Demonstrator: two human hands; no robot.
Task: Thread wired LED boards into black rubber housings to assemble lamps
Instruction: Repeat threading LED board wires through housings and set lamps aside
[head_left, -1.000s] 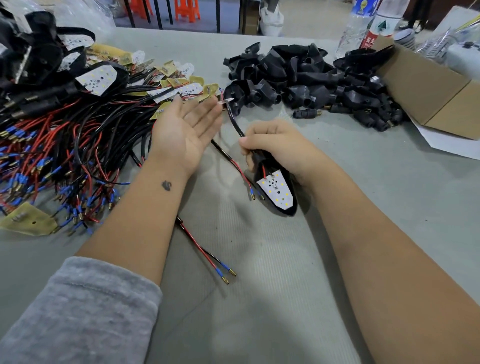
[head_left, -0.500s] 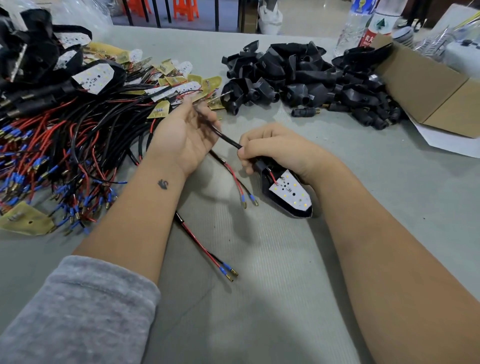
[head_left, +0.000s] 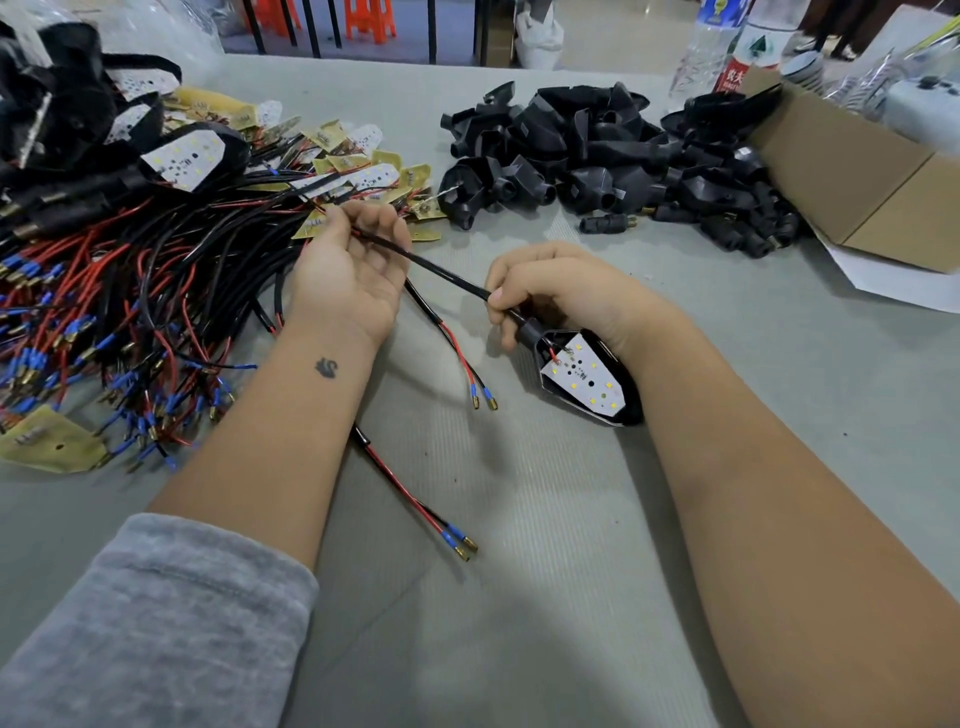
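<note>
— Grey cloth is covering the table (head_left: 519, 597), isn't it? What is lying at the upper left of the frame?

— Wired LED boards (head_left: 358, 179) are piling up there in a tangle of red and black leads, and loose black rubber housings (head_left: 587, 156) are heaped at upper centre, just beside a cardboard box (head_left: 852, 176) at the upper right.

— Where is the piece being assembled?

— Right of centre. The right hand (head_left: 566, 296) is gripping the neck of one housing (head_left: 618, 410) with curled fingers, and the LED board (head_left: 582, 382) is sitting inside its open shell, facing up.

— And the other hand?

— The left hand (head_left: 353, 275) is lying palm up, its fingertips pinching the black cable (head_left: 436, 267) that is running out of the housing's neck. The cable's red and black ends are trailing onto the cloth between the wrists.

— Anything else lying near?

— A second lead (head_left: 410, 499) is resting under the left forearm, and a grey sleeve (head_left: 145, 623) is filling the lower left.
</note>
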